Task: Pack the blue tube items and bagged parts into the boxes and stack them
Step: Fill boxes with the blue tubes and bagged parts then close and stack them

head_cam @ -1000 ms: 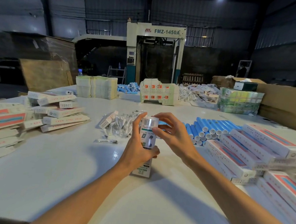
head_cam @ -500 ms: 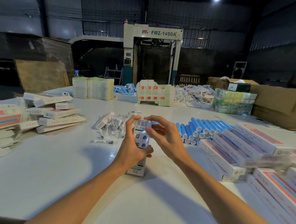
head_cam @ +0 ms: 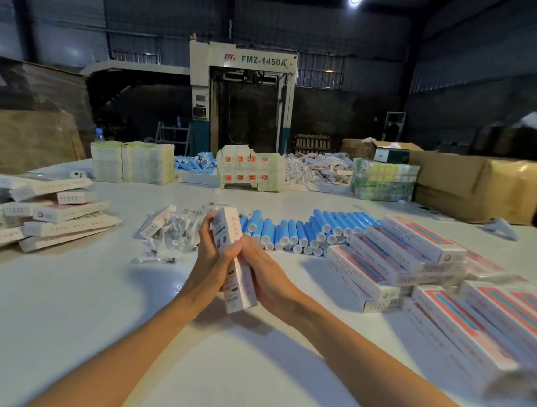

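Box (head_cam: 232,258): one, gripped by left hand (head_cam: 208,262), right hand (head_cam: 267,274).

Single wide-angle view from the person's head, facing forward and slightly down across the white worktop (head_cam: 62,316). Left hand (head_cam: 209,259) and right hand (head_cam: 270,278), both gripping a box (head_cam: 225,229), lie close at frame centre; the FMZ-1450A machine (head_cam: 261,60) stands far off, straight ahead.
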